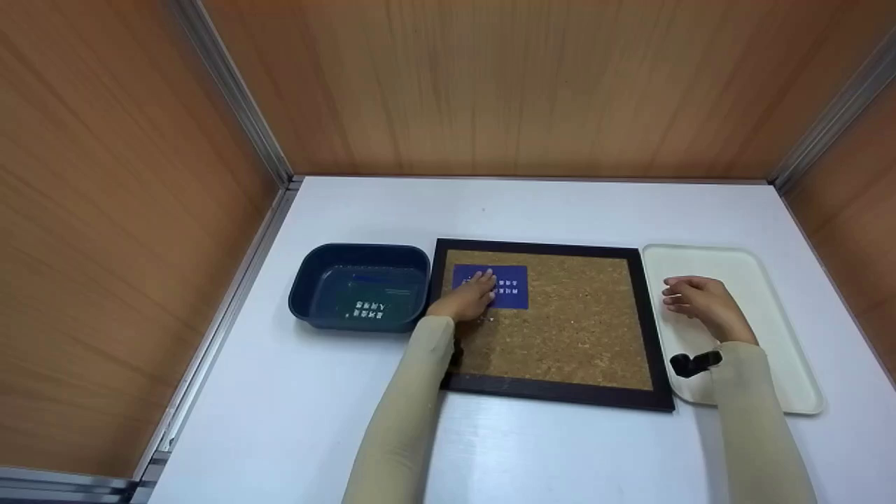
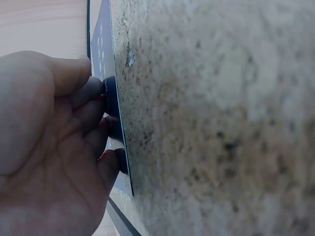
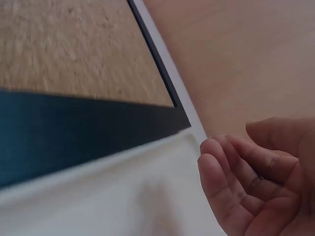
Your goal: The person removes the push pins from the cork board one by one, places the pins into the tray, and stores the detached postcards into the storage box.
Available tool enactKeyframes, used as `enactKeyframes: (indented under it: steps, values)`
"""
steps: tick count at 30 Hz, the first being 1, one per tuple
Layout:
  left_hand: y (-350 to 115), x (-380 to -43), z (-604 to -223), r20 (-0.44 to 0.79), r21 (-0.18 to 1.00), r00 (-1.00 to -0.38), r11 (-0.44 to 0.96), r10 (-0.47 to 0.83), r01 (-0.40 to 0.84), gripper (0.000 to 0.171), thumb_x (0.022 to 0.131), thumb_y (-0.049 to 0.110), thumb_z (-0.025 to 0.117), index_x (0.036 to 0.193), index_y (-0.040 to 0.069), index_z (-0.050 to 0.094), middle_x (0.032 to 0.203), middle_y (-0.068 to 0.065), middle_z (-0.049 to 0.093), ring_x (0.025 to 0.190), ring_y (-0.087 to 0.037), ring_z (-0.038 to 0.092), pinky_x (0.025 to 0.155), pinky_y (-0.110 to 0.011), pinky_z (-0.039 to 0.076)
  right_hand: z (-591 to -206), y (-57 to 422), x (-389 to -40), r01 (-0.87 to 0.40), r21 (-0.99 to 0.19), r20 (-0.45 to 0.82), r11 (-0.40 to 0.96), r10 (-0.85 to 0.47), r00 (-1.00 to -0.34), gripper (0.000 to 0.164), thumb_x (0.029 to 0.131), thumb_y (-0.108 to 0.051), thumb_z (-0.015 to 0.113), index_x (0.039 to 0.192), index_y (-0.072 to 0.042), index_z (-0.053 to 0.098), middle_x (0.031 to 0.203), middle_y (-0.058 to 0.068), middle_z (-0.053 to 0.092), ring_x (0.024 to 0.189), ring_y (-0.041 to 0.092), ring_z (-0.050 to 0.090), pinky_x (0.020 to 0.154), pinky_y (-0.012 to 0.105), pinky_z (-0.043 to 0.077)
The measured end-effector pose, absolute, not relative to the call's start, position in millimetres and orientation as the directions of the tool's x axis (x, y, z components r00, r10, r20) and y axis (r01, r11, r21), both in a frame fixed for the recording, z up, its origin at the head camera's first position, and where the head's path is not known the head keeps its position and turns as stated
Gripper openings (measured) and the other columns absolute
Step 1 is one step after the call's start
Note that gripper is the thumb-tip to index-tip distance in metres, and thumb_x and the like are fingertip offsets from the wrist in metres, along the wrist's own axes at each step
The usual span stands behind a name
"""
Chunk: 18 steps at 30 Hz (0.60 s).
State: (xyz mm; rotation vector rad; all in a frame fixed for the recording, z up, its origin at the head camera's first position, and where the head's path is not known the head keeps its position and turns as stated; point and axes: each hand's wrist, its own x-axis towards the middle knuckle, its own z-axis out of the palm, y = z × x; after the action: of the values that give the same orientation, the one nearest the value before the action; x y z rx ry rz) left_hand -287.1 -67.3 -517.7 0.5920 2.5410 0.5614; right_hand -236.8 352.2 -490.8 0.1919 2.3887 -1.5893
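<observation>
My left hand point(image 1: 467, 297) rests on a blue card point(image 1: 514, 287) with white lettering, its fingertips on the card's face. This card lies near the upper left of a cork board point(image 1: 574, 329) with a dark frame. In the left wrist view several fingertips of the left hand point(image 2: 64, 132) touch the blue card point(image 2: 101, 46), thumb beside them. Over a white tray point(image 1: 752, 294) my right hand point(image 1: 710, 304) hovers with loosely bent fingers, holding nothing. The right wrist view shows that hand point(image 3: 256, 182) near the corner of the frame point(image 3: 179, 115).
A dark blue bin point(image 1: 301, 301) stands left of the board, with a green card point(image 1: 374, 297) bearing white lettering inside. Small shiny bits point(image 1: 488, 319) show on the cork below the blue card. Wooden panels point(image 1: 525, 91) enclose the white table point(image 1: 280, 420) at the back and sides.
</observation>
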Motion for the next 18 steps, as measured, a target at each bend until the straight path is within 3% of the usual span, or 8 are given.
enactKeyframes:
  steps: [13,18]
  values:
    - [-67.8,-287.0,-516.1,-0.336,0.485,-0.796,0.817,0.504,0.312,0.05,0.107,0.025,0.027,0.154,0.009,0.02,0.162,-0.006,0.009,0.15,-0.022,0.006,0.124,-0.037,0.008,-492.2,305.9,-259.2,0.258,-0.923,-0.307,0.286,-0.14,-0.941,0.055,0.103,-0.025,0.045,0.139,0.015,0.035,0.116,0.01,0.06,0.097,0.006,0.065,0.089,0.02,0.054]
    - [-68.2,-286.4,-515.8,-0.346,0.486,-0.797,0.821,0.495,0.299,0.05,0.107,0.026,0.027,0.154,0.011,0.019,0.162,-0.004,0.009,0.151,-0.02,0.005,0.124,-0.036,0.008,-492.6,287.6,-265.3,0.263,-0.934,-0.304,0.243,-0.149,-0.941,0.053,0.102,-0.025,0.046,0.136,0.015,0.038,0.116,0.009,0.064,0.098,0.006,0.066,0.089,0.022,0.055]
